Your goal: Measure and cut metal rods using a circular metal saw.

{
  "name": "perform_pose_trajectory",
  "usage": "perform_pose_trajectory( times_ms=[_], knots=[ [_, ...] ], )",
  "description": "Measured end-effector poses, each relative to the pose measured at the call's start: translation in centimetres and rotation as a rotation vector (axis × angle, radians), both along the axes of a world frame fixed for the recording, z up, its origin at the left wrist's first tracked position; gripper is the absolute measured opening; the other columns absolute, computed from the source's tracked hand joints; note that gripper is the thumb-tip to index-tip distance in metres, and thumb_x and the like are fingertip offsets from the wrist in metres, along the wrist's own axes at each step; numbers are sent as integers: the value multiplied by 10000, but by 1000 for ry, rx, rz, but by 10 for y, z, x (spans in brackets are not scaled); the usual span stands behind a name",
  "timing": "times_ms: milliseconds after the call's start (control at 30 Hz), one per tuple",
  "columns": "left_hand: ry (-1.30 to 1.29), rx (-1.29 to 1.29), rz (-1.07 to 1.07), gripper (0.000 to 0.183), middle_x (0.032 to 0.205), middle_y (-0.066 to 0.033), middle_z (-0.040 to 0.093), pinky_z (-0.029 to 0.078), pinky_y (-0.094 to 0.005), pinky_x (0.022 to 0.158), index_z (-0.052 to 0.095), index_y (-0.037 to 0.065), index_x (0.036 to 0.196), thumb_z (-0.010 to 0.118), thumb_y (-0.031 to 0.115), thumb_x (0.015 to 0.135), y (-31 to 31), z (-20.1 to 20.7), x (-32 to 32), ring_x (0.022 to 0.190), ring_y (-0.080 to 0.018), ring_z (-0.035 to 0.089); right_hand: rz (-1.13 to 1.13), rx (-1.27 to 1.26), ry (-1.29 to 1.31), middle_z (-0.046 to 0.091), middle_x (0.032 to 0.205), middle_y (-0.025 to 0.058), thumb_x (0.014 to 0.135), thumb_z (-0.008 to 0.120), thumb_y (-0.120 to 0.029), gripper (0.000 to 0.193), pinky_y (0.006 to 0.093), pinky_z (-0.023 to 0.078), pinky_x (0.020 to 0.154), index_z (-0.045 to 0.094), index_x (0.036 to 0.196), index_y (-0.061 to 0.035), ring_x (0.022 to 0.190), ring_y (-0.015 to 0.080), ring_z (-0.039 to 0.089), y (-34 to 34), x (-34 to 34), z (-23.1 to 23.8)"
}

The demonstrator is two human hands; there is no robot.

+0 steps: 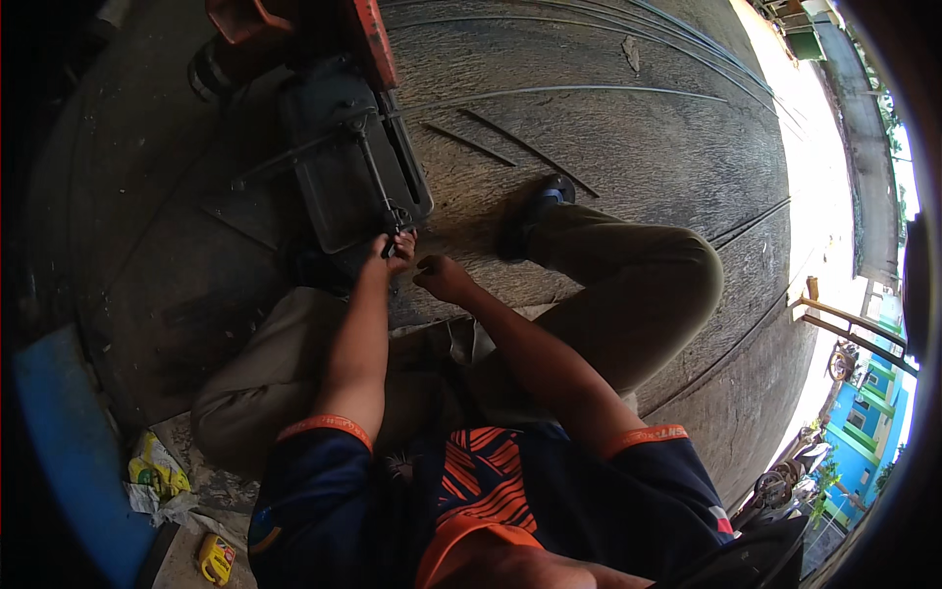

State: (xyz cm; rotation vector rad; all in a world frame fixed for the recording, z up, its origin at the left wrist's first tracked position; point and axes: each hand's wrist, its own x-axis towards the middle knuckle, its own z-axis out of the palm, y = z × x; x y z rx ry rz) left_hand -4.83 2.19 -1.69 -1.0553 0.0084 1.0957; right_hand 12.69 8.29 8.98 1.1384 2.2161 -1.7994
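A cut-off machine with a red guard [371, 44] and a dark metal base [329, 201] stands on the floor in front of me. Along its base runs a clamp screw [371, 162], with a small dark crank handle at its near end. My left hand [399, 252] is closed round that handle. Just to the right and a little nearer, my right hand [444, 279] is apart from the machine with its fingers curled; whether anything is in them is hidden.
Two short dark rods [530, 153] lie right of the machine, with long thin rods [589, 90] beyond. My sandalled foot [538, 211] rests near them. A yellow bottle [216, 560] and a crumpled yellow-white bag [157, 471] lie at lower left beside a blue panel [69, 452].
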Motion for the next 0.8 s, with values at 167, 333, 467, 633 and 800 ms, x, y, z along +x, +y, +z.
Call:
perform_pose_trajectory(
  times_ms=[167,333,467,633,800],
  knots=[
    [1118,-196,-748,348,715,-77,609,458,-379,562,584,38,912,386,322,871,-19,28,-47,579,-214,574,-24,124,-52,657,898,200,738,630,-183,361,365,492,758,617,1019,44,837,300,648,15,-37,44],
    [1385,-66,-1358,354,783,-69,624,488,-386,686,564,36,917,455,373,921,-2,158,-112,683,-201,615,-559,-37,469,660,797,149,766,597,-112,247,315,479,727,626,941,60,753,227,634,76,-88,89],
    [1905,-306,-1133,286,693,-71,581,471,-344,524,540,44,935,512,327,911,-8,289,-174,576,-201,598,-442,126,674,661,817,119,797,577,-85,226,279,474,683,625,966,58,739,167,625,107,-125,183],
    [2469,-399,-366,337,721,-55,602,466,-261,524,507,10,1110,522,280,909,-8,442,-206,569,-122,589,-571,181,710,666,756,144,785,548,-78,197,296,482,655,640,888,62,690,188,636,149,-132,170],
    [2688,-241,-177,604,1290,-150,474,262,-334,1076,371,65,1344,493,453,896,39,516,-194,1239,-191,415,-860,-397,249,640,857,106,818,547,-89,177,301,475,557,605,951,12,715,200,624,185,-128,97]
  ],
)
